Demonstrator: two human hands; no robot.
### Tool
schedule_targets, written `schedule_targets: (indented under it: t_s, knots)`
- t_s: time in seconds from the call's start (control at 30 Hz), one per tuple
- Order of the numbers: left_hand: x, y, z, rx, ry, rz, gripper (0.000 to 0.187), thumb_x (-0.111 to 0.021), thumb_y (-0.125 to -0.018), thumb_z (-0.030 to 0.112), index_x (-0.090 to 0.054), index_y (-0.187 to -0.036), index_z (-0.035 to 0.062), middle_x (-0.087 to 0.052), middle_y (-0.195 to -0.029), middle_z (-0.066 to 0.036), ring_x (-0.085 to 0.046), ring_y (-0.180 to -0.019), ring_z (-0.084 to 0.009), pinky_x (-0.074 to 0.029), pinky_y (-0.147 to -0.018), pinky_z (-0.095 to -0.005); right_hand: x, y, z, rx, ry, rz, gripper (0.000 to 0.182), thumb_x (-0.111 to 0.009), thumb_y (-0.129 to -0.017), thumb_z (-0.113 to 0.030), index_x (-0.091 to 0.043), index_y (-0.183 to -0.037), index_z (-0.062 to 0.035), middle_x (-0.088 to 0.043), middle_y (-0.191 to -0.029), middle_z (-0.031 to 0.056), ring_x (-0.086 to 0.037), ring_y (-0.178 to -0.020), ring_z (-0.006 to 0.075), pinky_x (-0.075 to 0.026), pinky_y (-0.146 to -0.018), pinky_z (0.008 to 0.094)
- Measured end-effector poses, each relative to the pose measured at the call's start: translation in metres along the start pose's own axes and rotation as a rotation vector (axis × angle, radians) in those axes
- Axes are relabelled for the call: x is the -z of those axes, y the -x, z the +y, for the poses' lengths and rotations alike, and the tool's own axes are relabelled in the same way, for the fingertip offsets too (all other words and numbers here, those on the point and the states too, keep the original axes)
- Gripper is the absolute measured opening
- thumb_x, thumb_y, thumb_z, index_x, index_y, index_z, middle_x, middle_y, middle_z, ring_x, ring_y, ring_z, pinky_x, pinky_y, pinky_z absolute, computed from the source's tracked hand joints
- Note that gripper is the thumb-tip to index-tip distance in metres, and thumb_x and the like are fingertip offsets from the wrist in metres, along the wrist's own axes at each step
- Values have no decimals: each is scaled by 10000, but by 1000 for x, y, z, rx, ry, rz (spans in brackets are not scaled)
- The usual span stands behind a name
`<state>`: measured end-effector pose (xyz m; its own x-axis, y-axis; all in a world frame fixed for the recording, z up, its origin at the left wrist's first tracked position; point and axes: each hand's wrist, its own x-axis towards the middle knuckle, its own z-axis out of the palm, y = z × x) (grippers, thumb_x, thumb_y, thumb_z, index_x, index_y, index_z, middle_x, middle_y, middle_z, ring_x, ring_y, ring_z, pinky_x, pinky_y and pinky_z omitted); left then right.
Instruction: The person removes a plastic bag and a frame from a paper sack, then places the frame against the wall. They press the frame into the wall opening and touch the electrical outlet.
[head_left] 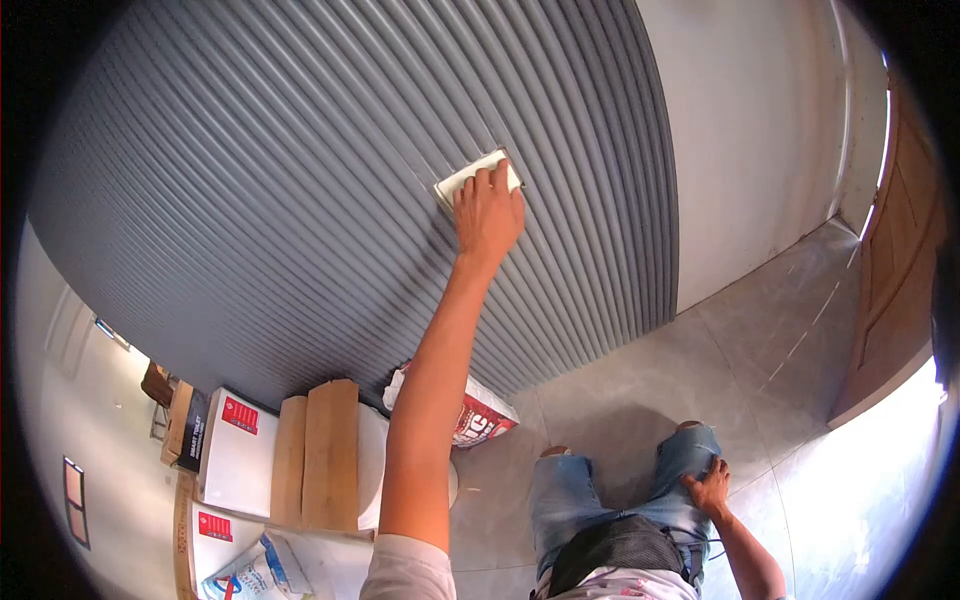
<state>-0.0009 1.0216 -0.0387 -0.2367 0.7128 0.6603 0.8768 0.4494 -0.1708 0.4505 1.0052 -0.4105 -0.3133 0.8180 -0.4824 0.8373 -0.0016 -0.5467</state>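
My left hand [488, 215] reaches up to a grey ribbed wall panel [330, 170], its fingers pressed together on a small white rectangular plate [462, 184]. The plate sits at a cut-out in the ribs, slightly tilted in view, and a dark gap shows at its right corner. The palm covers part of its lower edge. Down at the right, my right hand [710, 490] rests on the knee of my blue jeans [672, 470] with its fingers apart, holding nothing.
A red and white bag [484, 418] leans at the panel's foot. White boxes [232, 450], brown cardboard [330, 450] and a plastic bag [262, 572] stand at the lower left. A wooden door [895, 240] is at the right, beyond the grey tiled floor [740, 340].
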Motion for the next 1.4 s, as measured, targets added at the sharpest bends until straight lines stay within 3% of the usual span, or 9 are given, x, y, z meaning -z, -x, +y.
schedule_targets:
  t_s: [0.23,0.37,0.43,0.67,0.87,1.07,1.17,1.23,1.4]
  knots:
    - [-22,-13,-10,-21,-94,157,551,-605,-815,238,-420,-1297,44,-643,-919,-139,-617,-831,-297,-428,-784,-410,2,1,1,17,-14,1,998,-724,-623,-421,-231,-1376,9,-283,-1372,236,-293,-1252,419,-308,-1011,515]
    - [-26,-8,-9,39,-107,46,580,-608,-825,227,-380,-1327,48,-639,-933,-137,-615,-835,-292,-436,-764,-400,1,0,3,27,-10,8,1009,-725,-611,-428,-229,-1376,4,-282,-1368,239,-288,-1250,426,-305,-1003,532]
    - [-28,-9,-9,-9,-105,167,643,-667,-794,232,-363,-1339,79,-632,-826,-101,-621,-774,-251,-428,-713,-378,1,0,4,30,-7,4,1010,-723,-613,-432,-226,-1377,2,-279,-1369,241,-287,-1251,427,-303,-1003,533]
    - [-29,-11,-15,29,15,45,599,-603,-849,194,-310,-1355,60,-651,-853,-113,-618,-777,-282,-438,-728,-401,2,1,1,26,8,1,1012,-724,-614,-434,-219,-1380,-5,-276,-1369,247,-283,-1253,429,-297,-1016,522]
    - [-34,-10,-16,22,78,127,567,-605,-846,184,-336,-1333,75,-656,-803,-102,-621,-757,-281,-419,-724,-401,-2,-3,6,11,8,25,986,-721,-619,-404,-254,-1370,32,-310,-1355,251,-307,-1246,418,-296,-1043,451]
    - [-35,-8,-14,61,73,117,569,-604,-841,176,-337,-1338,104,-654,-842,-102,-616,-797,-267,-406,-732,-391,1,0,2,37,18,26,972,-717,-625,-416,-267,-1358,37,-324,-1342,252,-322,-1232,420,-308,-1031,454]
    - [-41,-6,-15,48,101,219,514,-615,-828,183,-414,-1297,118,-651,-864,-100,-614,-795,-263,-396,-752,-385,-2,-2,5,35,29,39,968,-718,-624,-417,-274,-1356,34,-325,-1340,255,-328,-1227,421,-312,-1029,451]
    - [-50,-1,-19,-42,101,269,458,-622,-812,184,-495,-1247,120,-612,-854,-80,-587,-809,-249,-377,-787,-377,0,0,3,36,24,39,968,-717,-622,-417,-275,-1356,33,-325,-1340,257,-329,-1226,422,-311,-1029,450]
    - [-65,20,-15,-134,23,295,499,-625,-764,145,-520,-1251,114,-491,-893,-65,-478,-876,-230,-331,-840,-401,0,0,2,26,21,31,970,-713,-622,-419,-272,-1358,34,-319,-1343,262,-325,-1230,424,-306,-1033,453]
